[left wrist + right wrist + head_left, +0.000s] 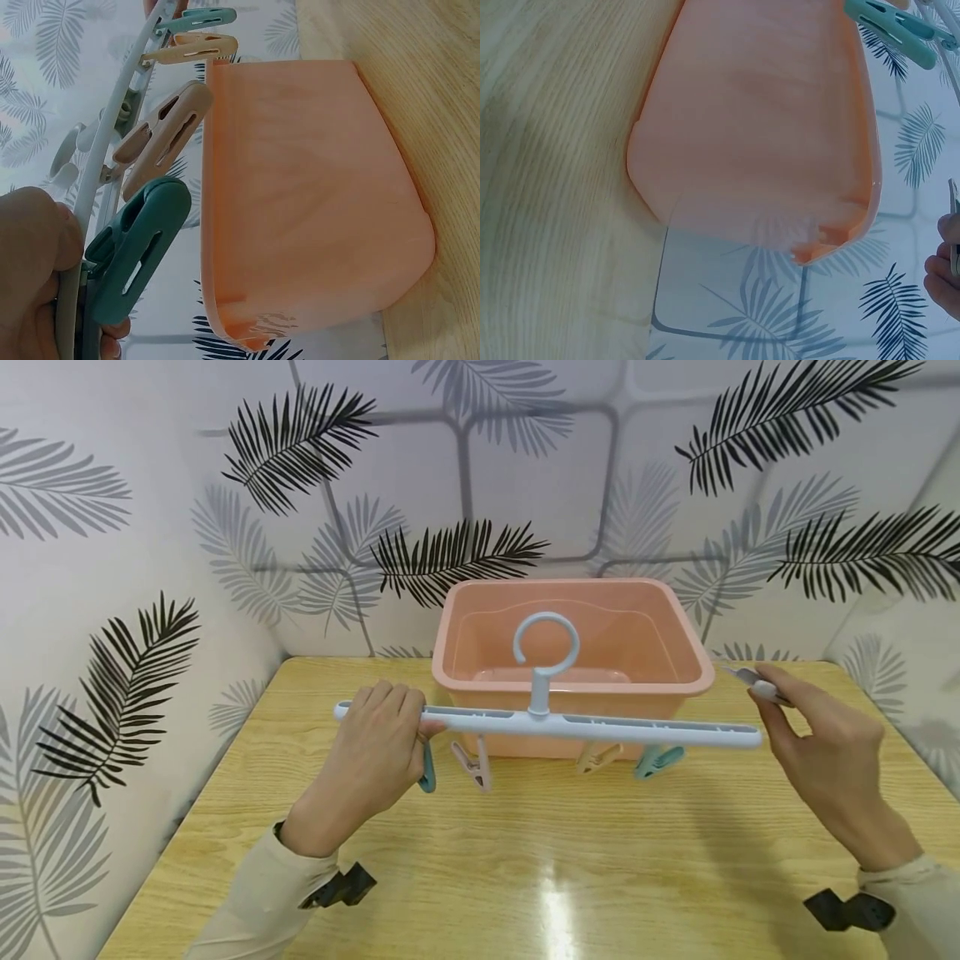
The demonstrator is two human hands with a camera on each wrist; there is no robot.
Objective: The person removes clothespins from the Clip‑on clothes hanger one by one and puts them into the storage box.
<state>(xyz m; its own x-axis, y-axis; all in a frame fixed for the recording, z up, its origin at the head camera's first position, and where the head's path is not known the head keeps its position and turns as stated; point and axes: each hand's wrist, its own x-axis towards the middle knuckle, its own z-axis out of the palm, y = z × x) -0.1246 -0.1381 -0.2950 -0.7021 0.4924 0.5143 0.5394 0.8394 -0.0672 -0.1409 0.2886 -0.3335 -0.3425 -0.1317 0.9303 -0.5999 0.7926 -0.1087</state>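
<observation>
My left hand (378, 739) grips the left end of a light blue clip hanger (637, 729), held level above the table with its round hook upward. Several clips hang from its bar: a dark teal clip (142, 247) right by the left hand, a pale pink clip (474, 766), a cream-yellow clip (598, 757) and a teal clip (660, 762) toward the right end. Just past that end, my right hand (832, 743) pinches a small whitish-grey clip-like piece (767, 691) between thumb and fingers, apart from the bar. The fingers partly cover this piece, so its exact kind is unclear.
Behind the hanger, a peach-pink plastic basin (573, 687) stands at the back of the wood-grain table (480, 860). A wall (525, 485) with leaf patterns rises close behind and at the sides.
</observation>
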